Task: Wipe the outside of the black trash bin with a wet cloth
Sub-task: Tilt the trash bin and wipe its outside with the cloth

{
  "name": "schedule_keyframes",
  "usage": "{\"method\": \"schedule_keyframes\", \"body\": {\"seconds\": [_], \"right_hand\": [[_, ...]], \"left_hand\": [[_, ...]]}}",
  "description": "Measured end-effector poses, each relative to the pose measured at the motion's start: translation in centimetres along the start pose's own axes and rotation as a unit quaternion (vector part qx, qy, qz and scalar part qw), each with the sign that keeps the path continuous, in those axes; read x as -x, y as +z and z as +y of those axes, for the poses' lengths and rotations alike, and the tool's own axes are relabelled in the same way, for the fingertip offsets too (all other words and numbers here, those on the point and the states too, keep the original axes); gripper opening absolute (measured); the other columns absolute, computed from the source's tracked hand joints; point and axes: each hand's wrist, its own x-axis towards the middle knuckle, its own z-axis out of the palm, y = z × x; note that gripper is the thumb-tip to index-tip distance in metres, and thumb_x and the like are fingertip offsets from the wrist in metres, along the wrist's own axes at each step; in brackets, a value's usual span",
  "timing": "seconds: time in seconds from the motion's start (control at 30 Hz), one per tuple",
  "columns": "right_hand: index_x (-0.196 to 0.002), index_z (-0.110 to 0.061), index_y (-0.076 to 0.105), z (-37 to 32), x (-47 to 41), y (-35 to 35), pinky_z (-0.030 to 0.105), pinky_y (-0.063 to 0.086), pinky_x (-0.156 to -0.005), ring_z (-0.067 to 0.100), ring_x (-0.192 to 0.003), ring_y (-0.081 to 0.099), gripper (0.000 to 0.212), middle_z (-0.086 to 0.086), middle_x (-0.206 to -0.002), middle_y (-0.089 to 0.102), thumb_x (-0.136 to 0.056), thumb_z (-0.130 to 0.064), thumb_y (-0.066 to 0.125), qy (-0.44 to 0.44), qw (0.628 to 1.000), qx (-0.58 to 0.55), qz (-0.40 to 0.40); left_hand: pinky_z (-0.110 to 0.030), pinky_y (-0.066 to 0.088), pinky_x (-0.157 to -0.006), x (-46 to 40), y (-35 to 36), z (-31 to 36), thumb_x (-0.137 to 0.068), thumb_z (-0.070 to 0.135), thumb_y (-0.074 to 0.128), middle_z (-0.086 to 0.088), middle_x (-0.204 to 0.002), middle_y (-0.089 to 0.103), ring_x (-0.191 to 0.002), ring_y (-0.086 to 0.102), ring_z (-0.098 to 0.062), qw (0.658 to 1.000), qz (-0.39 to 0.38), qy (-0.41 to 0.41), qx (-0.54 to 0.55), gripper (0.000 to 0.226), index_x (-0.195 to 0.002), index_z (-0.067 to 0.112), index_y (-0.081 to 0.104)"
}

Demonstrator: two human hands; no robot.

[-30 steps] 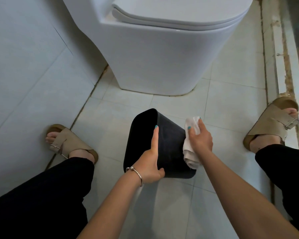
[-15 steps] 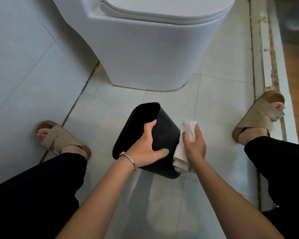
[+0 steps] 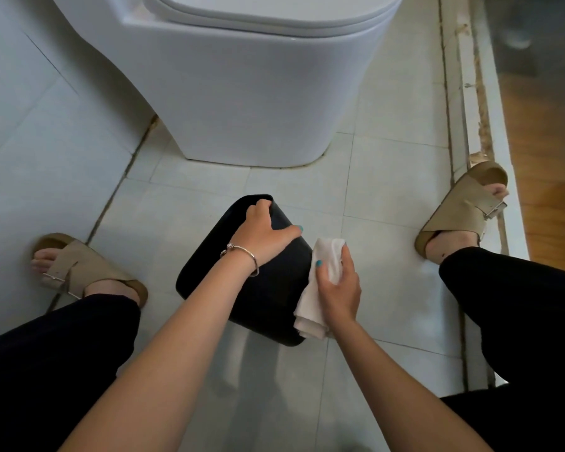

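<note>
Left sandal [image 3: 79, 272] is planted at the wall/floor joint. Black trash bin [image 3: 268, 288] is tipped on the tiled floor [image 3: 388, 177], in front of the toilet [image 3: 258, 93], mouth turned toward the far left. Left hand [image 3: 263, 233] is laid over the bin's upper side, fingers curled around the rim, thumb spread along the wall; a bracelet [image 3: 242, 256] is worn on that wrist. White cloth [image 3: 320, 285] is gripped by the right hand [image 3: 338, 288] and pressed against the bin's right outer wall. Right sandal [image 3: 463, 210] is set beside the threshold.
</note>
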Motion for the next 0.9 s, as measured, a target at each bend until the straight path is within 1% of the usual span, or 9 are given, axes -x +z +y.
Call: {"method": "schedule_keyframes", "body": {"seconds": [0.13, 0.27, 0.37, 0.43, 0.53, 0.6, 0.67, 0.8, 0.9], "right_hand": [[-0.151, -0.038, 0.025, 0.4, 0.2, -0.1, 0.033, 0.042, -0.092, 0.026, -0.119, 0.053, 0.064, 0.005, -0.135, 0.052, -0.094, -0.044, 0.055, 0.0, 1.0, -0.008, 0.003], [-0.151, -0.037, 0.026, 0.3, 0.5, -0.2, 0.03, 0.039, -0.09, 0.025, -0.119, 0.052, 0.064, 0.005, -0.136, 0.051, -0.095, -0.042, 0.055, -0.005, 1.0, -0.009, 0.002], [-0.151, -0.039, 0.026, 0.0, 0.8, -0.5, 0.028, 0.039, -0.088, 0.021, -0.114, 0.052, 0.064, 0.003, -0.133, 0.051, -0.095, -0.043, 0.056, -0.024, 1.0, -0.008, -0.004], [-0.151, -0.039, 0.027, -0.2, 1.0, -0.6, 0.026, 0.038, -0.088, 0.013, -0.103, 0.049, 0.064, 0.001, -0.13, 0.051, -0.094, -0.043, 0.056, -0.036, 0.999, -0.008, -0.01], [-0.151, -0.04, 0.026, -0.3, 1.5, -0.6, 0.027, 0.041, -0.089, 0.008, -0.1, 0.044, 0.064, -0.003, -0.125, 0.049, -0.094, -0.043, 0.057, -0.05, 0.999, -0.011, -0.016], [-0.15, -0.043, 0.027, -0.4, 2.0, -0.8, 0.028, 0.042, -0.092, 0.007, -0.101, 0.044, 0.064, -0.007, -0.12, 0.047, -0.093, -0.043, 0.058, -0.058, 0.998, -0.021, -0.021], [-0.149, -0.044, 0.028, -0.6, 2.4, -1.0, 0.025, 0.039, -0.092, 0.006, -0.101, 0.044, 0.064, -0.011, -0.115, 0.044, -0.093, -0.042, 0.06, -0.072, 0.997, -0.028, -0.028], [-0.148, -0.043, 0.031, -1.8, 2.8, -1.6, 0.02, 0.036, -0.09, 0.004, -0.101, 0.045, 0.065, -0.013, -0.112, 0.044, -0.092, -0.039, 0.063, -0.105, 0.993, -0.04, -0.032], [-0.148, -0.041, 0.033, -3.3, 2.8, -2.1, 0.016, 0.035, -0.089, 0.001, -0.101, 0.045, 0.064, -0.014, -0.113, 0.046, -0.092, -0.037, 0.064, -0.131, 0.989, -0.057, -0.03]], "left_hand": [[-0.04, 0.047, -0.095, 0.1, 0.3, -0.3, -0.078, 0.047, 0.069, 0.001, -0.134, 0.043, -0.11, 0.053, -0.021, 1.0, 0.006, 0.016, -0.005, 0.069, -0.134, 0.022, 0.038], [-0.038, 0.048, -0.094, 0.6, 0.4, -1.0, -0.08, 0.044, 0.07, 0.0, -0.14, 0.049, -0.119, 0.054, -0.025, 0.996, 0.018, 0.034, -0.087, 0.08, -0.144, 0.024, 0.027], [-0.039, 0.055, -0.077, 1.1, 0.5, -1.4, -0.083, 0.038, 0.069, -0.005, -0.121, 0.063, -0.092, 0.065, -0.026, 0.988, 0.048, 0.044, -0.137, 0.088, -0.15, 0.03, 0.013], [-0.036, 0.054, -0.06, 1.5, 0.3, -1.7, -0.085, 0.032, 0.068, -0.006, -0.095, 0.068, -0.065, 0.062, -0.022, 0.986, 0.053, 0.04, -0.153, 0.093, -0.152, 0.035, 0.003], [-0.034, 0.051, -0.055, 2.2, 0.1, -2.1, -0.085, 0.027, 0.066, -0.001, -0.075, 0.063, -0.054, 0.055, -0.018, 0.984, 0.067, 0.042, -0.161, 0.089, -0.15, 0.041, 0.007], [-0.034, 0.052, -0.061, 2.8, 0.0, -2.5, -0.083, 0.027, 0.067, 0.001, -0.079, 0.065, -0.058, 0.057, -0.017, 0.984, 0.083, 0.048, -0.148, 0.086, -0.148, 0.042, 0.013], [-0.035, 0.053, -0.068, 3.3, -0.2, -3.0, -0.081, 0.026, 0.069, 0.001, -0.097, 0.068, -0.069, 0.062, -0.019, 0.985, 0.095, 0.059, -0.132, 0.085, -0.147, 0.044, 0.017], [-0.037, 0.053, -0.082, 3.8, -1.2, -3.8, -0.078, 0.025, 0.071, 0.002, -0.128, 0.06, -0.092, 0.065, -0.025, 0.982, 0.098, 0.099, -0.127, 0.094, -0.148, 0.044, 0.011], [-0.04, 0.053, -0.083, 4.2, -1.6, -3.8, -0.08, 0.024, 0.071, -0.003, -0.12, 0.064, -0.091, 0.064, -0.027, 0.982, 0.086, 0.106, -0.134, 0.1, -0.15, 0.041, 0.002]]}}
